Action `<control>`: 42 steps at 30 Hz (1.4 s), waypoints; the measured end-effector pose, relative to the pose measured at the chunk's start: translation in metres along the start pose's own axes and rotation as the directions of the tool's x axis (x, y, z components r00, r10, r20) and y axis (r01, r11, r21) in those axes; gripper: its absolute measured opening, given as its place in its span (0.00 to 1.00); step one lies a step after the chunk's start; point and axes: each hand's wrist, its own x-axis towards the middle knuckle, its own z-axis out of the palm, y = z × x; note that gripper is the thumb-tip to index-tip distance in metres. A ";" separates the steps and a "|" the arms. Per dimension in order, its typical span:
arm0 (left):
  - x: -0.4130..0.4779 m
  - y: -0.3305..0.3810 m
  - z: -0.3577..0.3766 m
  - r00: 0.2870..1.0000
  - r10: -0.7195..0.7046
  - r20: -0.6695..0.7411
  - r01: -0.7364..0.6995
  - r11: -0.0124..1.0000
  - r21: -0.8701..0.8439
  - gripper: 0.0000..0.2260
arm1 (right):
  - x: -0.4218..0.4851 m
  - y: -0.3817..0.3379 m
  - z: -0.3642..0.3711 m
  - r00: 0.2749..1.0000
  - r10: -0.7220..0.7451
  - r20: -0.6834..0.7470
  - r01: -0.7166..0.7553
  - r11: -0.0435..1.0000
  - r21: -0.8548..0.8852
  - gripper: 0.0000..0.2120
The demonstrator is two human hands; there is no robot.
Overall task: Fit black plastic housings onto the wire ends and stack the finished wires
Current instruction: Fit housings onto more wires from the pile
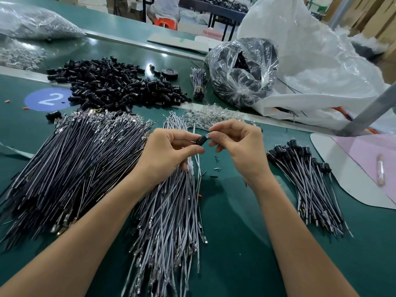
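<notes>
1. Under both forearms spreads the green table (235,221), littered with wire and parts.
2. Far beyond the right hand (237,146), a big white plastic bag (310,61) slumps against the bench.
3. To the left of the left hand (169,155) lies a broad pile of dark wires (75,163), their metal tips pointing away.
4. Beyond that hand sits a heap of loose black housings (111,82).
5. Directly beneath the hands, grey wires (171,211) fan out towards the person.
6. To the right of the right hand, well apart from it, rests the stack of finished wires (310,183), black caps at their far ends.
7. Just past the fingertips lies a small drift of clear glass pieces (210,116).
8. The left hand is curled, with thumb and forefinger pinching one housing (200,140); grey wire trails down from its grip.
9. The right hand pinches a tiny clear piece (209,133) with thumb and forefinger at the housing's end, its other fingers loosely bent.
10. That housing is held between the two hands, above the grey wires.
</notes>
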 end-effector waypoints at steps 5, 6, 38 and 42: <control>0.000 -0.002 0.000 0.999 0.043 -0.008 -0.042 0.996 0.083 0.10 | -0.001 0.000 -0.003 0.997 -0.066 0.027 0.068 0.995 -0.069 0.07; 0.001 -0.003 0.000 0.999 0.054 -0.005 -0.053 0.993 0.105 0.10 | -0.001 0.001 -0.003 0.997 -0.074 0.038 0.077 0.993 -0.090 0.07; -0.006 0.001 -0.001 0.977 0.191 0.096 -0.201 0.975 0.098 0.15 | -0.007 0.003 -0.006 0.965 0.109 0.237 -0.142 0.981 0.130 0.07; -0.007 0.003 -0.002 0.982 0.167 0.085 -0.170 0.985 0.033 0.13 | -0.010 0.003 -0.004 0.971 0.091 0.222 -0.130 0.977 0.169 0.07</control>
